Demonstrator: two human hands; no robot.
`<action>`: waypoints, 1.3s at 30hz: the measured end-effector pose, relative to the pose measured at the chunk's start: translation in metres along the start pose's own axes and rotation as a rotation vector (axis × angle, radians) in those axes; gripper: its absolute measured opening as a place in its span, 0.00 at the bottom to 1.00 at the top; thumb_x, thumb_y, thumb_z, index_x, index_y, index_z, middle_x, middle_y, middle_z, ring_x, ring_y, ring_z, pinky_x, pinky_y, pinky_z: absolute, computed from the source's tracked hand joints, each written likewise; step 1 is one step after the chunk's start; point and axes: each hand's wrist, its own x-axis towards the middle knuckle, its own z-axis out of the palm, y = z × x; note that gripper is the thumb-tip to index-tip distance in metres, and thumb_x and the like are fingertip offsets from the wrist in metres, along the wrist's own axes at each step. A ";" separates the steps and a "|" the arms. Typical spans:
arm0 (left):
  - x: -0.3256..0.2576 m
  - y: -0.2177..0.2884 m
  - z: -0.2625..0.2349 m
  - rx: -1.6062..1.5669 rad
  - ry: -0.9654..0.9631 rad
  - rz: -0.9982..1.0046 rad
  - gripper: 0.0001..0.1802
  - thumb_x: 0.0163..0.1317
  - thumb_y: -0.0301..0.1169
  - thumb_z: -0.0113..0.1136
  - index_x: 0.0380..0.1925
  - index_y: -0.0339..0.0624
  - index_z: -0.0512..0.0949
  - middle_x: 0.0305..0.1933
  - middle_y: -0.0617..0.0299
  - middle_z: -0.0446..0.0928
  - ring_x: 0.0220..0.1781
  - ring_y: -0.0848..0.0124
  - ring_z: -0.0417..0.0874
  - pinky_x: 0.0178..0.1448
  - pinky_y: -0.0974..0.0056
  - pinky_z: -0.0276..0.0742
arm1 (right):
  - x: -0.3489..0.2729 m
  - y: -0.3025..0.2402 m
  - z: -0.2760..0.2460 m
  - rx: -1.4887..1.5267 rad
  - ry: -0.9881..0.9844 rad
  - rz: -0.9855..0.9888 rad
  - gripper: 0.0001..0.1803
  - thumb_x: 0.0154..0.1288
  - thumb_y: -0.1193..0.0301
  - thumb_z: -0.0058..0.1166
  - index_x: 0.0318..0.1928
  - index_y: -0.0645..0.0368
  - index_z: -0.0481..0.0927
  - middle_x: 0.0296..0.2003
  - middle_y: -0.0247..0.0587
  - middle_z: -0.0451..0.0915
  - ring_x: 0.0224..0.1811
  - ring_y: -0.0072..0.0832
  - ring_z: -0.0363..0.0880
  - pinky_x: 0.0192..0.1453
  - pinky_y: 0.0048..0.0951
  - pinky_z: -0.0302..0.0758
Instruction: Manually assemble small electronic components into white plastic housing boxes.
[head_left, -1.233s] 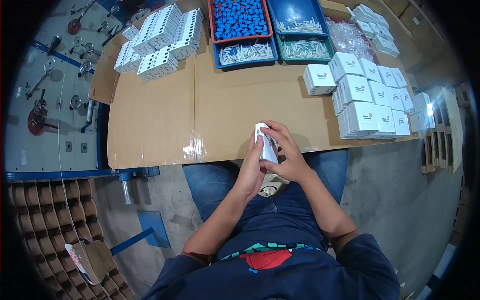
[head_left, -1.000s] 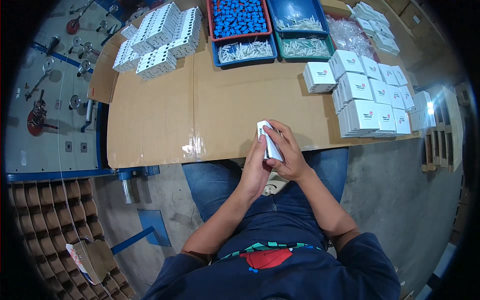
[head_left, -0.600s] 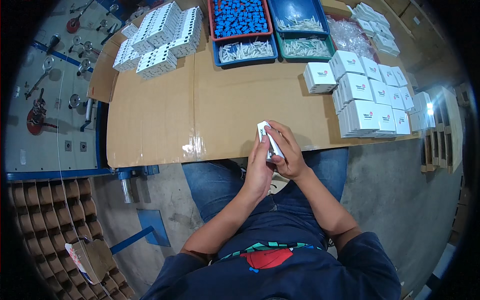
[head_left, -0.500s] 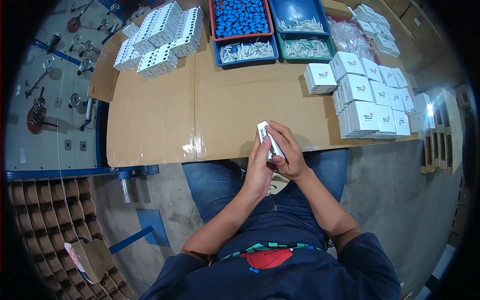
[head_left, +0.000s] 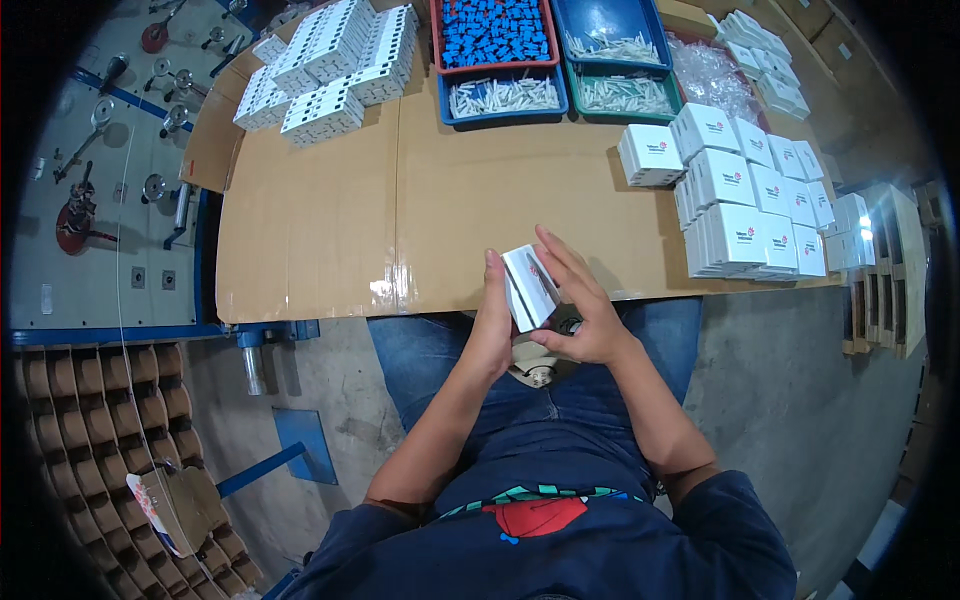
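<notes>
- White box (head_left: 528, 285): it is in the middle of the frame, between the two hands, overlapping the near edge of the cardboard (head_left: 450, 200), tilted, with a dark line along its lower left side.
- Left hand (head_left: 488, 325): half open, palm and fingers laid along the box's left side — it seems to bear most of the weight.
- Right hand (head_left: 592, 325): spread in a wide C around the box's right side, fingers above and thumb below; whether the tips touch it, I cannot tell.
- Step in hand: by the look of it, holding and handling the box in the air.
- Next move: any shift of the box probably calls for the right fingers to close in — or a firmer left hold — so it cannot slip.
- Pose: both forearms rise from the lower frame and lean inward, elbows wide.
- Around: white stack (head_left: 740, 235) at upper right, blocks (head_left: 320, 60) at upper left, blue parts (head_left: 495, 35) and white pieces (head_left: 503, 97) at top centre.
</notes>
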 end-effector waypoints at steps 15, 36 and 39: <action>-0.013 -0.001 0.020 -0.095 -0.050 -0.002 0.40 0.76 0.68 0.35 0.65 0.45 0.70 0.55 0.58 0.80 0.56 0.67 0.85 0.58 0.60 0.84 | 0.001 -0.002 0.005 0.014 0.056 -0.045 0.50 0.58 0.49 0.71 0.72 0.65 0.66 0.66 0.59 0.72 0.69 0.53 0.72 0.73 0.47 0.70; -0.004 -0.014 0.037 -0.153 0.070 0.151 0.29 0.80 0.59 0.44 0.52 0.42 0.76 0.42 0.65 0.79 0.43 0.78 0.81 0.47 0.67 0.79 | -0.009 0.015 0.015 0.056 0.146 -0.159 0.49 0.79 0.36 0.35 0.68 0.77 0.71 0.63 0.69 0.72 0.63 0.56 0.77 0.67 0.45 0.75; -0.002 -0.011 0.037 -0.147 0.101 0.097 0.29 0.79 0.60 0.47 0.54 0.44 0.76 0.43 0.66 0.78 0.43 0.78 0.80 0.47 0.67 0.79 | -0.009 0.013 0.016 0.109 0.135 -0.065 0.50 0.79 0.35 0.32 0.69 0.77 0.70 0.65 0.69 0.71 0.64 0.57 0.76 0.69 0.44 0.73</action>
